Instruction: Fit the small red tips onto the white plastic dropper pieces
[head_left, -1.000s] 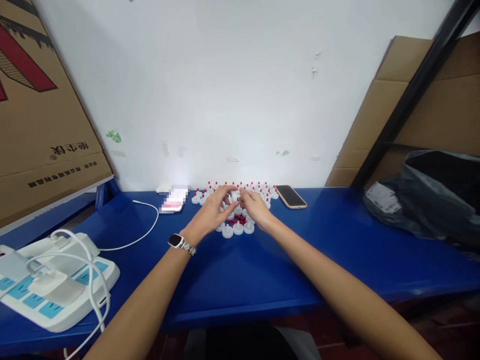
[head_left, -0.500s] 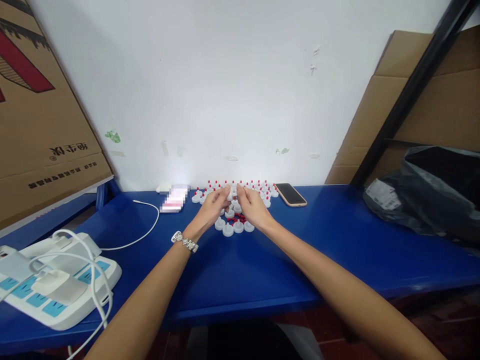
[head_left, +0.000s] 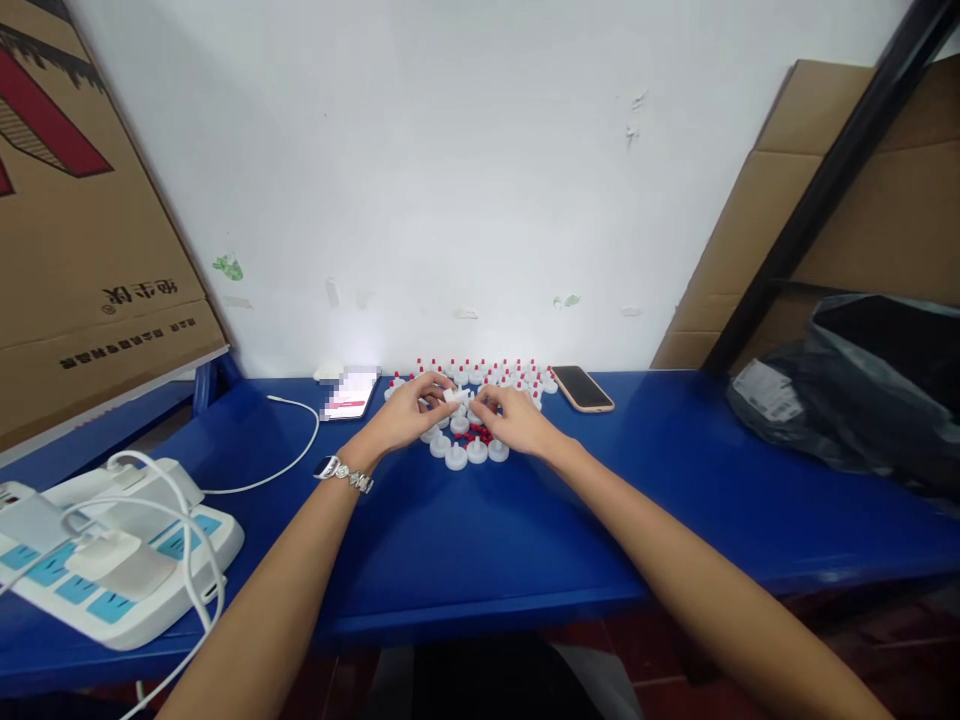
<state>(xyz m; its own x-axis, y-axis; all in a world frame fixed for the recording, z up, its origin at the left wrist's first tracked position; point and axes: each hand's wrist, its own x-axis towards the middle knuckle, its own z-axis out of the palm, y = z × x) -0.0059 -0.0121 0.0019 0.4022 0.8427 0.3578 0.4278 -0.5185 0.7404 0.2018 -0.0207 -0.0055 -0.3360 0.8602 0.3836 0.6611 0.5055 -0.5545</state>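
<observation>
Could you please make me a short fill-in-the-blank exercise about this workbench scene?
1. The left hand holds a small part coloured ____.
2. The caps nearest the wall carry small tips coloured ____.
3. As the camera sees it, the dark-screened phone lies to the ____ of the right hand.
4. The person wears a watch on the ____ wrist.

Missing words: white; red; right; left.

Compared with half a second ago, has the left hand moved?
Yes. Judged against the lit phone lying by the wall, the left hand has shifted slightly leftward, closer to that phone.
</observation>
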